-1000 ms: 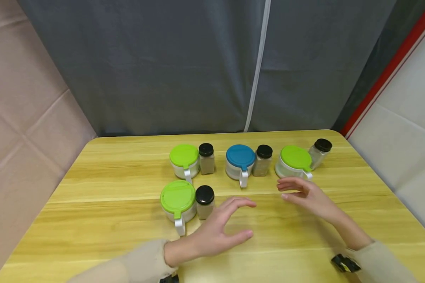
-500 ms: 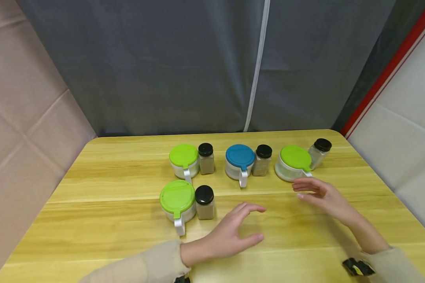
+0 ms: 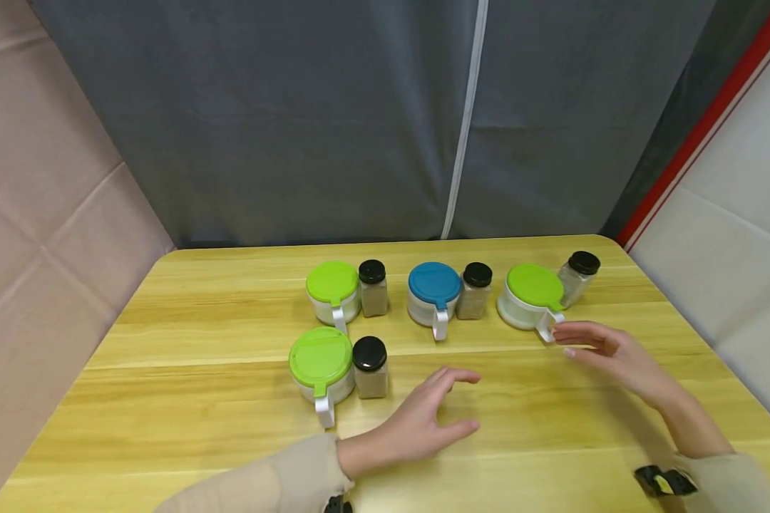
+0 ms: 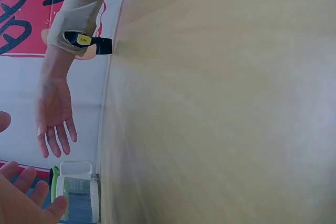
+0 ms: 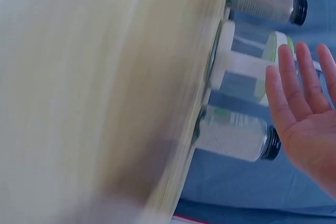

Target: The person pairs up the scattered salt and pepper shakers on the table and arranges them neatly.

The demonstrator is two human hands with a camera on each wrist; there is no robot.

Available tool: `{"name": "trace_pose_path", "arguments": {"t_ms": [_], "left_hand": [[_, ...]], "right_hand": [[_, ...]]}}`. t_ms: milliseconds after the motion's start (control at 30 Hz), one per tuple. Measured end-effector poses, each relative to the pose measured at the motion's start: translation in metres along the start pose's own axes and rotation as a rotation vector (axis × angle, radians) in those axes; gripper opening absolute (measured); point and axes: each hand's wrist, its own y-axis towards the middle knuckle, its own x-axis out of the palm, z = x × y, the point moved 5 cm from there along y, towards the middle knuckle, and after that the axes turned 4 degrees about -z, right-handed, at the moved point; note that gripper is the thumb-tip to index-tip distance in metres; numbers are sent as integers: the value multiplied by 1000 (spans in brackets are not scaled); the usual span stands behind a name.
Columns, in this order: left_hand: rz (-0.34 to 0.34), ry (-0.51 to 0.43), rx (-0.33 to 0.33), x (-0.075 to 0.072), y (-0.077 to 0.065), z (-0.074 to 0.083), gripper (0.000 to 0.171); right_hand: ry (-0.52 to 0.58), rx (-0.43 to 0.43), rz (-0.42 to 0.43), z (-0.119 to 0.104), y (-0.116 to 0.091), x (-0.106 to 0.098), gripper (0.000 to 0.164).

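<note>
My right hand (image 3: 609, 356) hovers just in front of the white handle of the right green-lidded seasoning jar (image 3: 531, 296), fingers extended and nothing in them. In the right wrist view the fingers (image 5: 310, 85) overlap that jar's lid. Beside this jar stands a black-capped shaker bottle (image 3: 579, 276). My left hand (image 3: 417, 420) is held over the table's front middle, thumb and fingers spread apart, holding nothing. Left of it are a black-capped shaker bottle (image 3: 371, 367) and the front green-lidded seasoning jar (image 3: 321, 367).
At the back stand a blue-lidded jar (image 3: 434, 296), a shaker bottle (image 3: 475, 291) right of it, another green-lidded jar (image 3: 334, 288) and its neighbouring shaker bottle (image 3: 373, 288). The wooden table (image 3: 186, 370) meets a grey curtain (image 3: 295, 142) behind and a white wall panel (image 3: 738, 235) at right.
The right hand has moved rightward, uncovering the right jar's handle. My left hand has shifted a little right, away from the front shaker bottle. The jars and bottles stay in place.
</note>
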Motion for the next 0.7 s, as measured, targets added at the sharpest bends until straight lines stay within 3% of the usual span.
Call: {"name": "trace_pose_path", "arguments": {"t_ms": [300, 533, 700], "left_hand": [[-15, -53, -14, 7, 8, -4, 45], [-35, -56, -96, 15, 17, -7, 49], [-51, -67, -147, 20, 24, -9, 54]], "right_hand": [[-85, 87, 33, 10, -7, -16, 36], [-99, 85, 60, 23, -10, -33, 36], [-104, 128, 84, 39, -13, -46, 38]]}}
